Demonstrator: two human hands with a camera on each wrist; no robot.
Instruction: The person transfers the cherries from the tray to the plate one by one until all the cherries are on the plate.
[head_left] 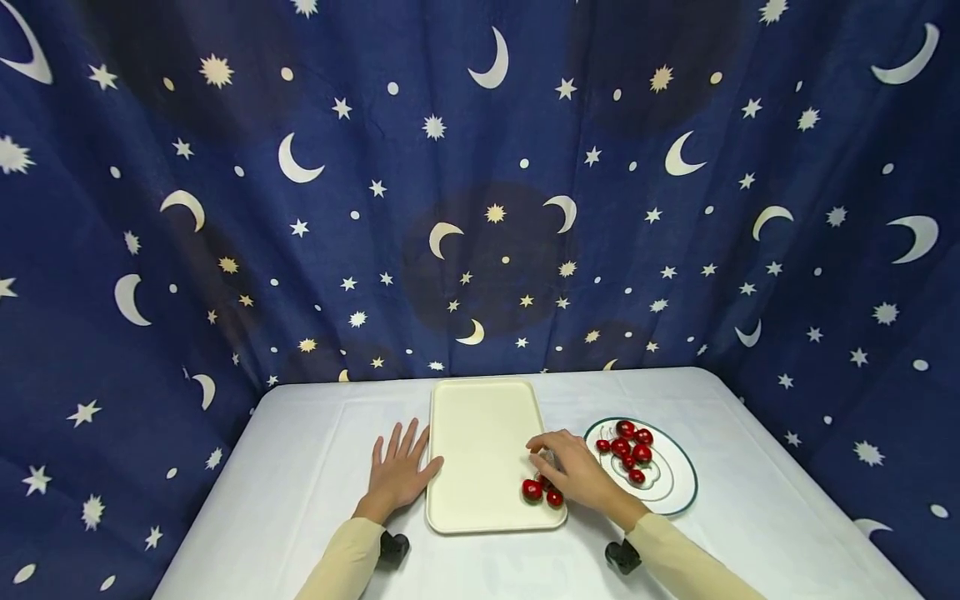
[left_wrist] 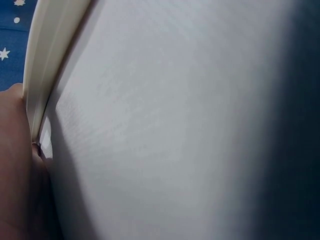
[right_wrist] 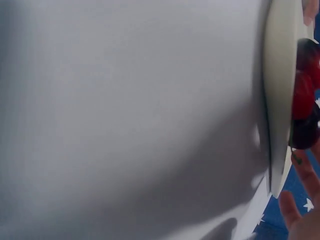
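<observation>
A cream rectangular tray [head_left: 483, 442] lies on the table. Flat beside its left edge, the left hand [head_left: 397, 477] has spread fingers, its thumb touching the rim. Over the tray's right edge, the right hand [head_left: 579, 472] has bent, parted fingers beside several red cherries [head_left: 532, 490] in the tray's lower right corner; it partly hides them. In the right wrist view, cherries [right_wrist: 303, 95] show above the tray's side [right_wrist: 281, 65], a green stem near the fingers of the right hand [right_wrist: 305, 205]. The left wrist view shows part of the left hand [left_wrist: 14, 165] against the tray [left_wrist: 52, 45].
A white oval plate [head_left: 681, 475] with a green rim holds several cherries [head_left: 642, 453], right of the tray and partly behind the right forearm. White cloth [head_left: 300, 467] covers the table. A dark blue curtain [head_left: 480, 167] with moons and stars hangs behind and at both sides.
</observation>
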